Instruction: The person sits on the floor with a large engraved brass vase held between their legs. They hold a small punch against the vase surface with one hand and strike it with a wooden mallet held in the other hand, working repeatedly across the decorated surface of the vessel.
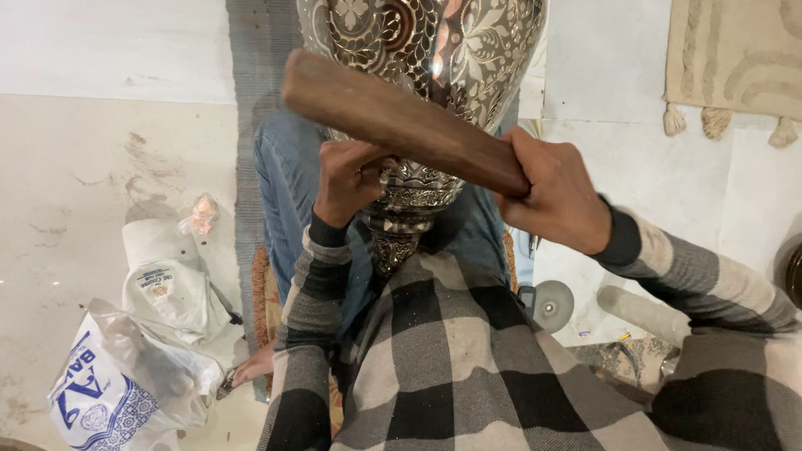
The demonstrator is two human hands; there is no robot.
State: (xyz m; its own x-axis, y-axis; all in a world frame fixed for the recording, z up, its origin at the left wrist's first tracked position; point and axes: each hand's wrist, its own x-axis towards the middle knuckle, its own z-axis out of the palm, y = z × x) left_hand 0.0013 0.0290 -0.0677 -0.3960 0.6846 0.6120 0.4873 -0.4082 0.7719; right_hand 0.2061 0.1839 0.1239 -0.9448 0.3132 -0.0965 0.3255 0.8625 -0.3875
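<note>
Head view: the right hand (pixel 558 194) is clenched round one end of a wooden mallet (pixel 401 121), whose long axis runs up and to the left from that fist, crossing in front of an engraved metal vase (pixel 434 50). The vase rests on the person's lap, neck toward the body, belly pointing away. The left hand (pixel 349 177) is nearer the neck, fingers curled and pinching something small against the metal; what it is cannot be told. Below lie a white floor (pixel 83 167), a striped mat (pixel 246 125), white plastic bags (pixel 142 367) at left and a fringed rug (pixel 735 58) at upper right.
</note>
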